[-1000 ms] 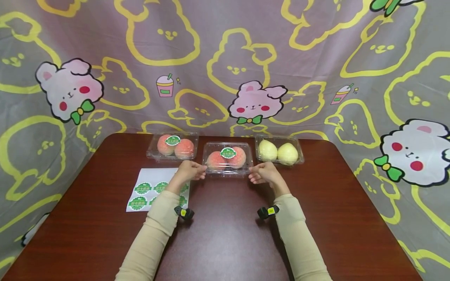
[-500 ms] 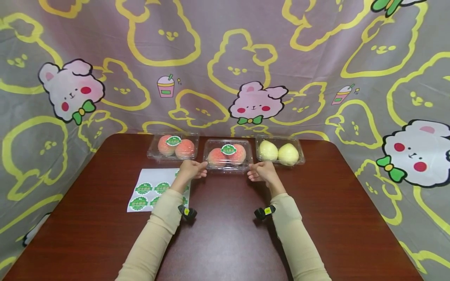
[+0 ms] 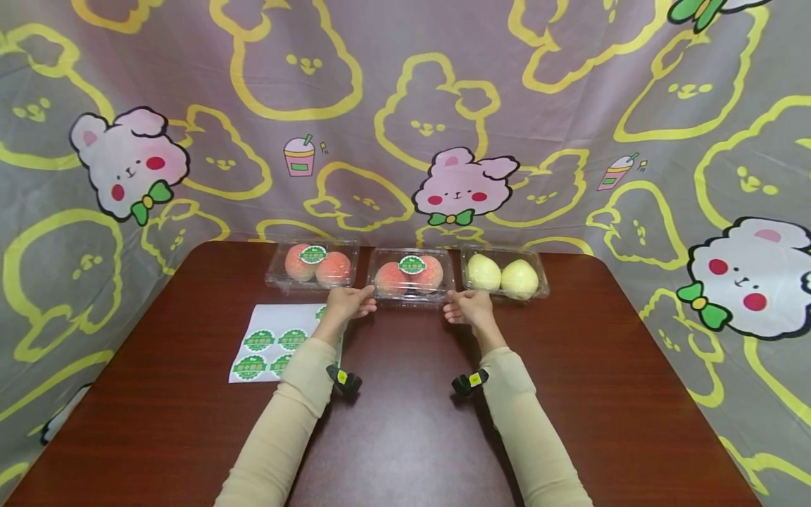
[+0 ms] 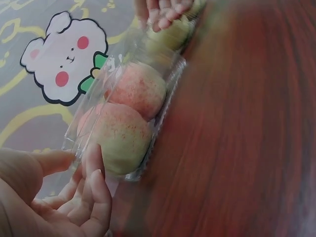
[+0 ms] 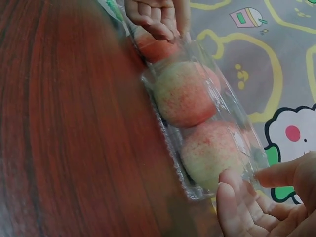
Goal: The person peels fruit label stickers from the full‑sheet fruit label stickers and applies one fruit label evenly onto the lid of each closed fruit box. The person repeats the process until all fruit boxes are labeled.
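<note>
A clear plastic clamshell box [image 3: 412,297] with two peaches [image 3: 426,276] in it lies at the back middle of the table. A round green-and-white sticker [image 3: 412,265] is on its lid. At the box's left front corner my left hand [image 3: 347,305] pinches the edge between thumb and fingers. The right hand [image 3: 470,310] does the same at the right front corner. Both wrist views show the thumb on the lid side and the other fingers bent at the box's end, close by the peach [image 4: 118,138] in the left wrist view.
To the left stands another clear box of peaches [image 3: 332,267] with a like sticker. A clear box with two yellow-green fruits [image 3: 519,277] stands to the right. A sheet of round green stickers [image 3: 258,341] lies partly under the left forearm. Behind the table hangs a patterned curtain [image 3: 355,91].
Both hands have moved the middle box of peaches a little away from me, toward the back edge, nearly in line with the other two boxes. The side boxes and sticker sheet have stayed put.
</note>
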`<state>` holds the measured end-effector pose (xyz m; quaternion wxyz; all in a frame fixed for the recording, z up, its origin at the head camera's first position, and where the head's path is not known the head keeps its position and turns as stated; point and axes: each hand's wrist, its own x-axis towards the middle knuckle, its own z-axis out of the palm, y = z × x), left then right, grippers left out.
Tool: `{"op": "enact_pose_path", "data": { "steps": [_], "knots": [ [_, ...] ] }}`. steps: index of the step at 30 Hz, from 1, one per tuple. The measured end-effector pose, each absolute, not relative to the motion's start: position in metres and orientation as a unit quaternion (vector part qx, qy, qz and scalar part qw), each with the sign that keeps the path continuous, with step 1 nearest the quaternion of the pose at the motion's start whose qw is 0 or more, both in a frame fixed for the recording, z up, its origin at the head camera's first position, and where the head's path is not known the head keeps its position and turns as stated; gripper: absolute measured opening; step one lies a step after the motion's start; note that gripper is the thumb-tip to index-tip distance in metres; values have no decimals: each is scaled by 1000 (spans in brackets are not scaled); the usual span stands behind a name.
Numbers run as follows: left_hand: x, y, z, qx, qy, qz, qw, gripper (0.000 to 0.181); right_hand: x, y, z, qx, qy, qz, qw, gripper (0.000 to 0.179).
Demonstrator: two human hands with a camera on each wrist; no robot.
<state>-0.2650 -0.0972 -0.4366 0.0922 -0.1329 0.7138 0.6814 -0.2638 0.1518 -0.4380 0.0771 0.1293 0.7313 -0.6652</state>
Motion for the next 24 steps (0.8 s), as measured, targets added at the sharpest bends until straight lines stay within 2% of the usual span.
{"op": "enact_pose_path", "data": {
  "steps": [9,19,24],
  "knots": [
    [-274,-92,-441,-182,630,748,97,43,-268,142,-440,153,715,-682,21,36],
    [-277,-83,-446,-213,561,798,62,18,-273,131,-448,182,670,-719,-29,37],
    [-279,-80,-449,-218,565,794,50,25,-275,130,-452,183,653,-734,-43,38]
  ]
}}
